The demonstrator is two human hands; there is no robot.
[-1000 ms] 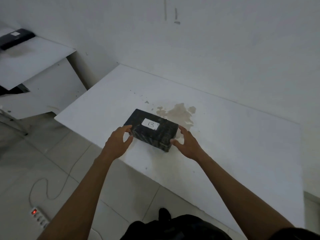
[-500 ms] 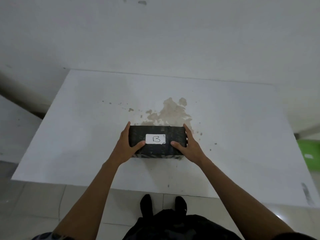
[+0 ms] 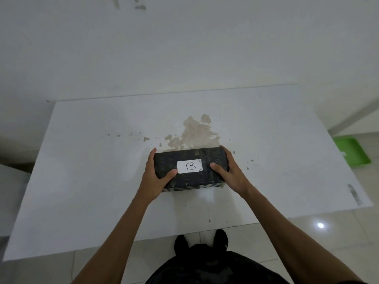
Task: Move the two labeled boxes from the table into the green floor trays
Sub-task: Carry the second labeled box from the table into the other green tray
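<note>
A black box (image 3: 190, 158) with a white label marked "B" is over the middle of the white table (image 3: 92, 171), close to its front edge. My left hand (image 3: 152, 177) clamps its left end, thumb on top. My right hand (image 3: 229, 171) clamps its right end the same way. Whether the box rests on the table or is just lifted off it I cannot tell. One green tray (image 3: 352, 150) lies on the floor past the table's right edge, partly hidden by the table. No second box is in view.
A brown stain (image 3: 194, 132) marks the tabletop behind the box. The white wall rises right behind the table. Pale floor tiles (image 3: 328, 232) lie in front, with my dark shoes (image 3: 201, 240) below the table's edge. A dark smear (image 3: 353, 194) marks the table's right corner.
Both hands have closed on the ends of the box, which now faces me squarely. My view has swung right and nearer, bringing the green tray into sight.
</note>
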